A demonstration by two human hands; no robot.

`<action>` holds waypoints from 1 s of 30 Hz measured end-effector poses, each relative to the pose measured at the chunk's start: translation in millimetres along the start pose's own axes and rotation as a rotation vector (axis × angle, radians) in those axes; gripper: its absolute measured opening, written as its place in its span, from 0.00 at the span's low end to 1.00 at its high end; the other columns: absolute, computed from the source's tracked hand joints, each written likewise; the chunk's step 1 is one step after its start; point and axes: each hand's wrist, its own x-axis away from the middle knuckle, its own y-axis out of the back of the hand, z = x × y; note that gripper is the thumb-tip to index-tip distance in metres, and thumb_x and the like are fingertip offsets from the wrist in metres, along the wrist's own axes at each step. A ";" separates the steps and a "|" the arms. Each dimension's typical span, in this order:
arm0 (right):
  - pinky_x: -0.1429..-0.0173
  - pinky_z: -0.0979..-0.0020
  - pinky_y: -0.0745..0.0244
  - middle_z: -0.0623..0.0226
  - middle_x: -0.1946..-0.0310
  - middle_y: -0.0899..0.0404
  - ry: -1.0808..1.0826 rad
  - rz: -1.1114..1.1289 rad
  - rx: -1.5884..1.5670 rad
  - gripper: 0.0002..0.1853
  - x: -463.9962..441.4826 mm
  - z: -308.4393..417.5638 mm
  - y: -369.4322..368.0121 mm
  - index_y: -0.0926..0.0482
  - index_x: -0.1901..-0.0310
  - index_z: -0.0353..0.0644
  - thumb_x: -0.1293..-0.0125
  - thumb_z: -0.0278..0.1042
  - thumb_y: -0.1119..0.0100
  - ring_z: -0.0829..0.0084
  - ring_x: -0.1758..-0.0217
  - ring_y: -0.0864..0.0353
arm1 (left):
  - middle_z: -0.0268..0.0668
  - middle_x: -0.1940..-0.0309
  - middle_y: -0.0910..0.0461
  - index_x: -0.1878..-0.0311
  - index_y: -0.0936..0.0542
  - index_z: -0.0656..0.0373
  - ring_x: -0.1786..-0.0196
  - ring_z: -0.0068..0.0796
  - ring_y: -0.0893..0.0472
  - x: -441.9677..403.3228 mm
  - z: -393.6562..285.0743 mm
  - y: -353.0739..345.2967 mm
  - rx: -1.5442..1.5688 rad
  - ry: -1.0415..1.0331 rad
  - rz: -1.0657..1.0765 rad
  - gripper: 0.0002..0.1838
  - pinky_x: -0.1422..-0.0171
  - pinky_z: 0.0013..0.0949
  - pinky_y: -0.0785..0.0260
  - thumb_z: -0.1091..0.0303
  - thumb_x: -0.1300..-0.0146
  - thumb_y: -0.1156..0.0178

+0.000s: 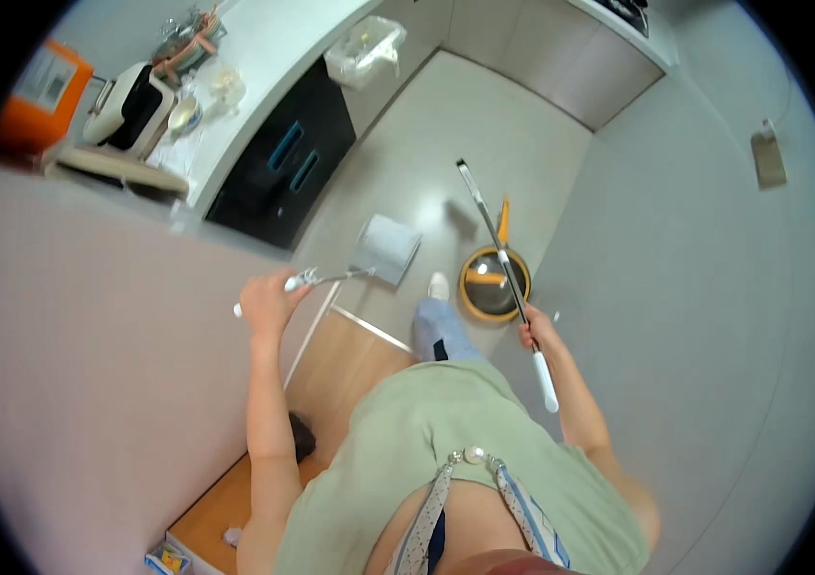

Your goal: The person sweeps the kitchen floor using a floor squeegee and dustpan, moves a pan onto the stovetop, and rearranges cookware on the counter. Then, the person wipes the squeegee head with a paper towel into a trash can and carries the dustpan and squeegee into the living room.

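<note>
My left hand [268, 304] is closed around the white handle of a long-handled dustpan. The grey dustpan [386, 247] hangs out ahead over the pale floor, its exact height hard to judge. In my right hand [539, 329] is a long metal pole [484, 206] with a white grip, slanting forward and up to the left. No head shows at its far dark end. Beyond that hand, a frying pan [494, 305] with an orange rim, glass lid and orange handle sits on the floor, partly crossed by the pole.
Along the left runs a white counter [268, 43] holding a bowl [184, 116], a white-and-black appliance [129, 107] and an orange box [40, 96]. A clear plastic bin [366, 51] hangs at its edge. Walls flank both sides; a wooden floor strip [345, 359] meets the tiles.
</note>
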 end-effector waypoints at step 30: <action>0.88 0.66 0.40 0.55 0.93 0.34 0.348 -0.199 0.724 0.13 -509.8 657.2 -122.9 0.33 0.88 0.33 0.49 0.25 0.60 0.66 0.93 0.33 | 0.38 0.77 0.22 0.71 0.20 0.51 0.72 0.39 0.25 -292.7 -67.9 -53.8 -0.215 0.495 0.298 0.17 0.63 0.37 0.38 0.54 0.66 0.33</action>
